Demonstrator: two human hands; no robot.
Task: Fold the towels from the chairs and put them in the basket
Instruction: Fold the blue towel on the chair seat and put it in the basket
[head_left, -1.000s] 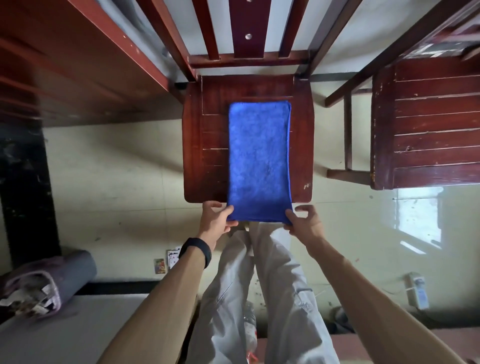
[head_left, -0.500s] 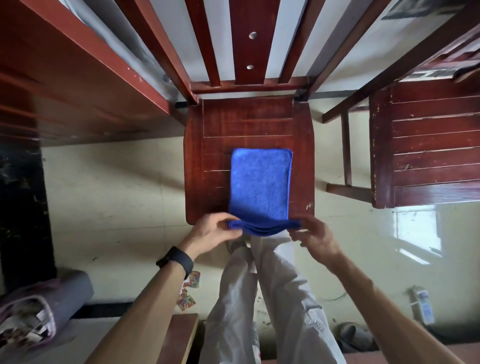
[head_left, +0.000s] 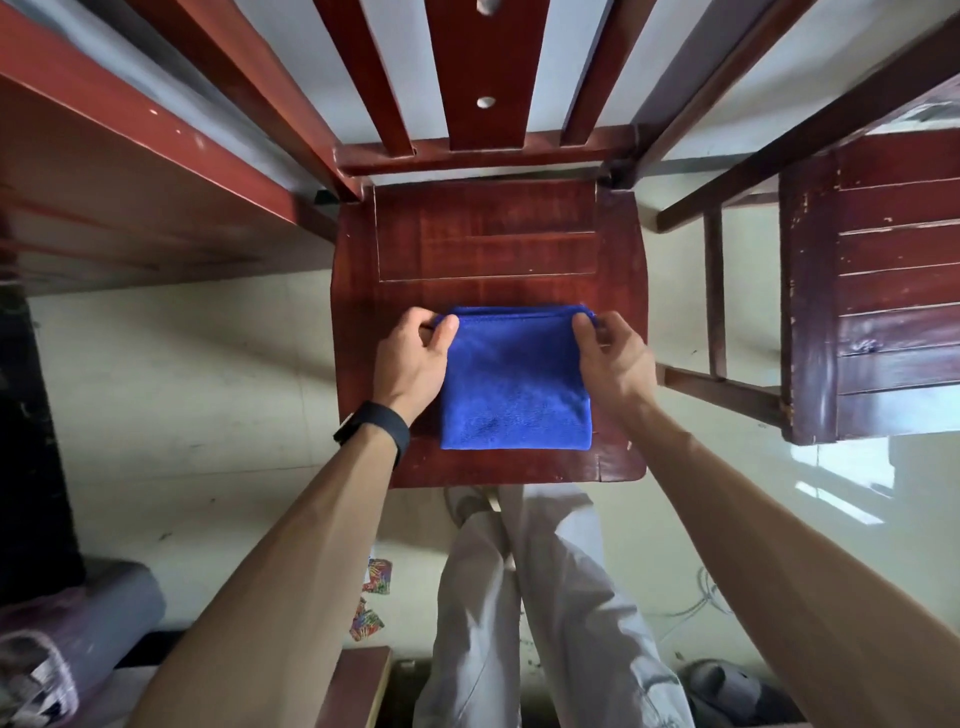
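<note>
— So, where are things, starting from the left?

— At the left a table (head_left: 130, 171) edge runs along the frame. Next, the left hand (head_left: 415, 358), with a black band (head_left: 375, 423) on its wrist, has its fingers (head_left: 448, 326) pinched closed on the far left corner of the blue towel (head_left: 514, 384).

— And the towel itself?

— It lies folded into a near square on the seat of the middle chair (head_left: 488, 244), toward the front edge, with layered edges showing along its far side.

— The other hand?

— The right hand (head_left: 613, 358) mirrors the first, fingers (head_left: 582, 327) closed on the far right corner. A second chair (head_left: 872, 291) stands to the right, its seat bare as far as I can see.

— Which step is this?

— I judge the fold is being laid down, the far edges lined up.

— What next?

— Probably letting go, or one more fold, then lifting the bundle without it springing open. No basket is in view, so it would have to be found first.
</note>
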